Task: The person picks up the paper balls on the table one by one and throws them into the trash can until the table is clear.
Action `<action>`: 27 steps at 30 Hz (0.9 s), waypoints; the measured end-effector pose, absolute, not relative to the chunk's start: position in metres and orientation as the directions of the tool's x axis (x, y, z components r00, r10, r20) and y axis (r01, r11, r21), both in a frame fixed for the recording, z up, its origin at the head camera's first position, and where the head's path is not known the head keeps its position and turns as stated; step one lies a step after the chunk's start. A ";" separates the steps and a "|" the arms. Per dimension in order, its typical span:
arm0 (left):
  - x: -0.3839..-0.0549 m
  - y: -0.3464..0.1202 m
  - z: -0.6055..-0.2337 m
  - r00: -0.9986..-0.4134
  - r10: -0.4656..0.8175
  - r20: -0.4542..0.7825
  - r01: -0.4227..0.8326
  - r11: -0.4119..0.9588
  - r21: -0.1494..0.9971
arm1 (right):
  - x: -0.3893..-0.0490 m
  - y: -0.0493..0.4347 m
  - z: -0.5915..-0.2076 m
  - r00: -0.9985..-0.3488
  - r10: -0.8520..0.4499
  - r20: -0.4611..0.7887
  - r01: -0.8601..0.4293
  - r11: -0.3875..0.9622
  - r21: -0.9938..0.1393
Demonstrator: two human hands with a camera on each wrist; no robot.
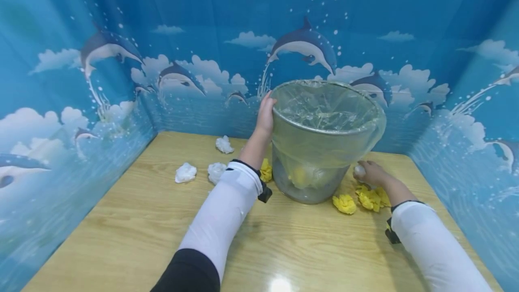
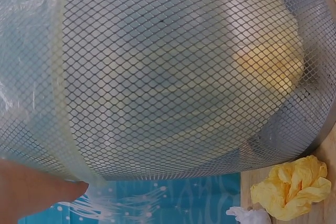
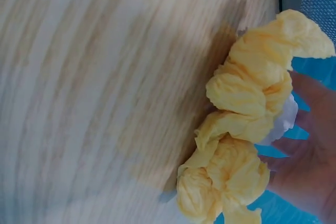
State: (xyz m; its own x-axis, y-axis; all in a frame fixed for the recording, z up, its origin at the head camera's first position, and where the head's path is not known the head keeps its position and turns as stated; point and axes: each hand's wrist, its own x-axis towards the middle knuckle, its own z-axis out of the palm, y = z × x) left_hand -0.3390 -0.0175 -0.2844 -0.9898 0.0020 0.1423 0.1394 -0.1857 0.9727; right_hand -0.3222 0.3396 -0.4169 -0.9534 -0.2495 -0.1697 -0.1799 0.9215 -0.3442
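Observation:
A wire-mesh wastebasket (image 1: 308, 148) lined with a thin pale yellow-green bag (image 1: 324, 107) stands on the table, its bag folded over the rim. My left hand (image 1: 265, 116) grips its left side at the rim; a fingertip (image 2: 68, 190) shows beside the mesh. Crumpled yellow and white paper (image 2: 270, 64) shows through the mesh near the bottom. At the bin's right, my right hand (image 1: 374, 174) holds a crumpled white paper ball (image 1: 359, 170), partly hidden by yellow paper in the right wrist view. Crumpled yellow papers (image 1: 368, 198) lie just in front of that hand.
Another yellow paper ball (image 1: 344, 203) lies by the bin's base, and one (image 1: 265, 171) sits at its left. White paper balls (image 1: 185, 172) are scattered left of the left forearm. A blue dolphin-print curtain (image 1: 202, 35) encloses the wooden table (image 1: 162, 229) at the back and sides.

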 end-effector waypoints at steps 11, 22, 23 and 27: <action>-0.340 -0.018 -0.285 -0.988 -0.004 0.152 0.150 -0.155 0.976 | -0.328 0.340 -0.426 -0.938 -0.283 -0.199 -0.194 0.907 -0.373; -0.341 -0.017 -0.284 -0.991 0.008 0.137 0.133 -0.177 0.975 | -0.325 0.338 -0.427 -0.931 -0.316 -0.181 -0.237 0.903 -0.360; -0.340 -0.018 -0.284 -0.991 0.006 0.137 0.134 -0.176 0.975 | -0.324 0.338 -0.427 -0.930 -0.316 -0.187 -0.234 0.902 -0.363; -0.341 -0.018 -0.285 -0.990 0.007 0.142 0.139 -0.167 0.976 | -0.325 0.340 -0.429 -0.927 -0.322 -0.190 -0.240 0.903 -0.357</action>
